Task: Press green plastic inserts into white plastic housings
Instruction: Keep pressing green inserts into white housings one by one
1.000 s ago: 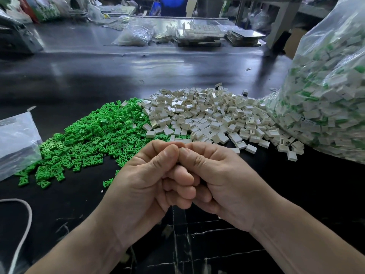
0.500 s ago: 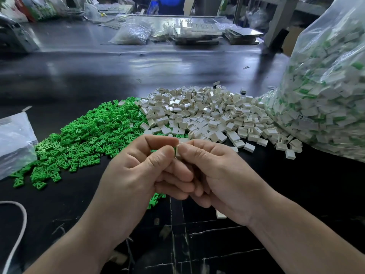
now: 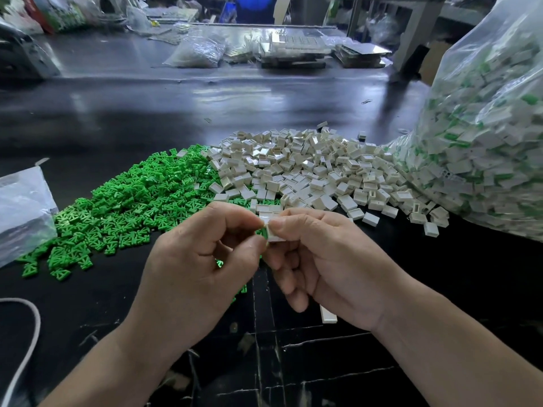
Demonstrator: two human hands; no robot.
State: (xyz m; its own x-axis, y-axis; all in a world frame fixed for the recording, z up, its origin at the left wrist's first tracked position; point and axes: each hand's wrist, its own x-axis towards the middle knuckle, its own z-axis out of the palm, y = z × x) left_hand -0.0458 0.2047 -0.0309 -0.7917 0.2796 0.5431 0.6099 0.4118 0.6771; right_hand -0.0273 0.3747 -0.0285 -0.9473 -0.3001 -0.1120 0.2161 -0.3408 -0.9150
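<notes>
My left hand point(image 3: 194, 265) and my right hand point(image 3: 329, 259) meet fingertip to fingertip above the black table. Between them sits a small white housing point(image 3: 271, 230) with a green insert point(image 3: 264, 232) showing at its left side. My right thumb and forefinger pinch the housing; my left thumb and forefinger touch the insert side. More green shows inside my left palm. Behind my hands, a pile of green inserts point(image 3: 132, 207) lies at the left and a pile of white housings point(image 3: 308, 174) at the right.
A big clear bag of assembled white-and-green parts point(image 3: 482, 136) stands at the right. A smaller plastic bag point(image 3: 23, 210) lies at the left edge, a white cable point(image 3: 26, 342) at the lower left. One white piece point(image 3: 328, 315) lies under my right hand. Bags and trays clutter the far table.
My fists were pressed tight together; now the fingers have loosened and drawn slightly apart, and the white housing with its green insert shows between the fingertips.
</notes>
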